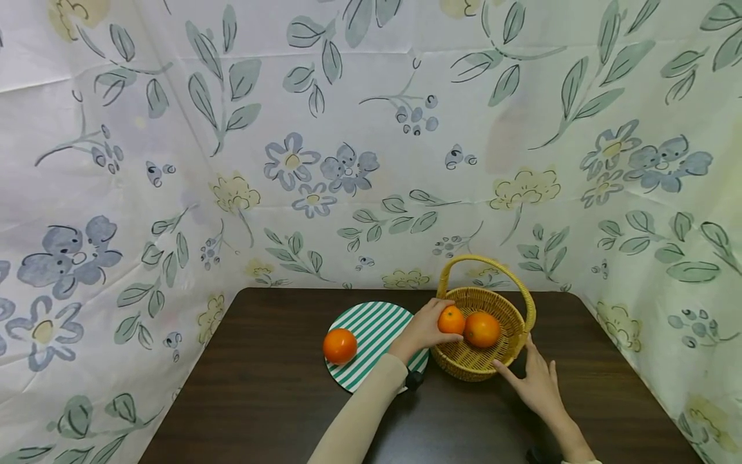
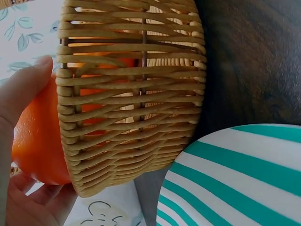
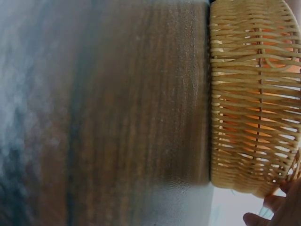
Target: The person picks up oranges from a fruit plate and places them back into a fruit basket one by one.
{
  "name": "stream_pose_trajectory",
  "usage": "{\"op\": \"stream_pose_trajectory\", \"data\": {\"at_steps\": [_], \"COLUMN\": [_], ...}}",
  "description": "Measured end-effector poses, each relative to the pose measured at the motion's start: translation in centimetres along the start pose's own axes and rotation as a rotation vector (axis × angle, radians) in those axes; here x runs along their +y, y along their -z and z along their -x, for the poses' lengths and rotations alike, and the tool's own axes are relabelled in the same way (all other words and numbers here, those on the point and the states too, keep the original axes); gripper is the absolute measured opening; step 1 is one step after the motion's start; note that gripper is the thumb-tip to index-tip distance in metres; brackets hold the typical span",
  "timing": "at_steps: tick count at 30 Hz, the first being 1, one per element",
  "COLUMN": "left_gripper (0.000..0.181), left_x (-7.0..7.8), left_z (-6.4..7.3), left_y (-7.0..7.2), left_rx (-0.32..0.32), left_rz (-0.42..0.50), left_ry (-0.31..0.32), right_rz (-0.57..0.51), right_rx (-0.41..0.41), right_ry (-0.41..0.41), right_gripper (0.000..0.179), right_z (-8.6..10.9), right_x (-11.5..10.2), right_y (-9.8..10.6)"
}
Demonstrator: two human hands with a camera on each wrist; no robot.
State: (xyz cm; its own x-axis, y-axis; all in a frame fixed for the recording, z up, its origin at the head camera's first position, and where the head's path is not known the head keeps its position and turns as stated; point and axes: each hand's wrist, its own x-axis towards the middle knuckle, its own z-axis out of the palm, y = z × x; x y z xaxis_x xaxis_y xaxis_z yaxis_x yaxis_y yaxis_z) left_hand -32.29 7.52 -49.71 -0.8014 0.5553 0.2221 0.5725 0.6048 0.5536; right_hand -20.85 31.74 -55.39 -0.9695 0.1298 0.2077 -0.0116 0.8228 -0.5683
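Note:
In the head view, my left hand (image 1: 428, 330) holds an orange (image 1: 451, 319) between thumb and fingers at the left rim of a yellow wicker basket (image 1: 464, 370). The left wrist view shows that orange (image 2: 40, 136) half behind the woven wall, thumb on one side and fingers on the other. A second orange (image 1: 482, 329) lies inside the basket. My right hand (image 1: 539, 385) touches the basket's right side with thumb and fingers spread, the thumb tip at the front rim and the fingers near the handle's base. Its fingertips (image 3: 273, 202) are at the wicker edge in the right wrist view.
A third orange (image 1: 340, 346) rests on the left part of a round green-and-white striped mat (image 1: 371, 322), left of the basket. The basket's tall handle (image 1: 487, 259) arches over it. Everything stands on a dark wooden table (image 1: 261, 386) with a floral cloth (image 1: 348, 161) behind and around it.

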Motion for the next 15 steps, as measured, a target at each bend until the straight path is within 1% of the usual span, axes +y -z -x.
{"op": "stream_pose_trajectory", "data": {"at_steps": [8,12,15], "left_gripper": [0.073,0.074,0.074], "left_x": [0.22,0.33,0.26], "left_z": [-0.44,-0.58,-0.8], "left_y": [-0.22,-0.22,-0.4], "left_rx": [-0.029,-0.054,-0.06], "left_rz": [-0.11,-0.149,-0.168], "left_ry": [-0.002,0.0,-0.007], "right_rz": [0.01,0.006,0.004], "right_rx": [-0.014,-0.004,0.004], "right_ry": [-0.016,-0.007,-0.001], "right_gripper": [0.103,0.102,0.102], "right_z": [-0.11,-0.02,0.01], "right_x": [0.21,0.2,0.15], "right_y": [-0.11,-0.14,-0.11]}}
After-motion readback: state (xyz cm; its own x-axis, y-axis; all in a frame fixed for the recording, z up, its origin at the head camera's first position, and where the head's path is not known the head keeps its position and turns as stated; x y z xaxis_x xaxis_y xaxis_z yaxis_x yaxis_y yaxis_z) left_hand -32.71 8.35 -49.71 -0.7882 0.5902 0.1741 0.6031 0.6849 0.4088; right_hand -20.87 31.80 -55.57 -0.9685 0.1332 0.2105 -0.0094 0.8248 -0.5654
